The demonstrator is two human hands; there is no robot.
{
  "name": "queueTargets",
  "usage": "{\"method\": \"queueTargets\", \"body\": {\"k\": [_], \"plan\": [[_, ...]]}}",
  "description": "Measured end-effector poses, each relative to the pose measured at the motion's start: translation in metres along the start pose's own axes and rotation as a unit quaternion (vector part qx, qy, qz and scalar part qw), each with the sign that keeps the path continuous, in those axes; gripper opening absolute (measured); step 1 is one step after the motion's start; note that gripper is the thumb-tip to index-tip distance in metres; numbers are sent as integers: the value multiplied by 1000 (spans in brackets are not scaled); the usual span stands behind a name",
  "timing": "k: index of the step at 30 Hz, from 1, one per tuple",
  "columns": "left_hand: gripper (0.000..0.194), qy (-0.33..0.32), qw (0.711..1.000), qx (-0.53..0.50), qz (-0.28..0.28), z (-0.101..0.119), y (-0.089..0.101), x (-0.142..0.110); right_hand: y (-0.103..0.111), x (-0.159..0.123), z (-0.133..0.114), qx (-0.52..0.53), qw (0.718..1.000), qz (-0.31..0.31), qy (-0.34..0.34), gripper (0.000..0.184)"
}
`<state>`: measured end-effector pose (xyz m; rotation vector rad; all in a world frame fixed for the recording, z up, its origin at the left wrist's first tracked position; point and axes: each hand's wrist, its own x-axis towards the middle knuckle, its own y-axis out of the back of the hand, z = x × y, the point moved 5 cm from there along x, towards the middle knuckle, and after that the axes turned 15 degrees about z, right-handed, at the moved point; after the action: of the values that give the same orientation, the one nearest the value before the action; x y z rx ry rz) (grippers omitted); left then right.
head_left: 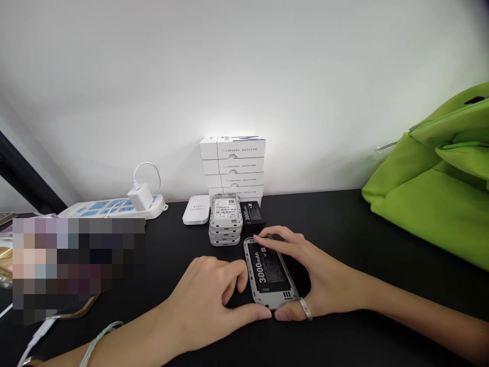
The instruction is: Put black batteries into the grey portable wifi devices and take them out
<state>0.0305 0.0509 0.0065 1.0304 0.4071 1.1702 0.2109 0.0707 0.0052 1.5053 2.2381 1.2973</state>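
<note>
A grey-framed portable Wi-Fi router [273, 302] lies on the black table with its back off, a black 3000mAh battery [272, 267] seated in its bay. My right hand [324, 272] spans it, fingers at the far edge and ringed thumb at the near edge. On the other side, my left hand [214, 290] has curled fingers beside the left edge, its thumb stretched to the near edge. Just beyond stands a stack of similar open routers [225, 219], the top one showing a label in its bay. Spare black batteries [252, 213] are piled right of that stack.
White printed boxes [241, 150] are stacked against the wall. White back covers [196, 210] lie left of the routers. A power strip [103, 205] carries a plugged-in white charger [139, 196]. The green bag [431, 188] occupies the right side. Blurred items cover the left.
</note>
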Motion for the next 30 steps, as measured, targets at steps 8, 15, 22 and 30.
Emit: {"method": "queueTargets", "body": {"k": [8,15,22,30], "plan": [[37,-1,1000,-6,-19,4,5,-2,49,22,36,200,972,111,-58,75],[35,3,1000,-16,-14,5,6,-2,59,55,93,59,990,82,-95,78],[34,-24,999,-23,6,5,8,-4,56,59,82,0,997,9,-79,96],[32,-30,999,-24,24,4,6,-7,56,87,2,34,978,195,-67,34]]}}
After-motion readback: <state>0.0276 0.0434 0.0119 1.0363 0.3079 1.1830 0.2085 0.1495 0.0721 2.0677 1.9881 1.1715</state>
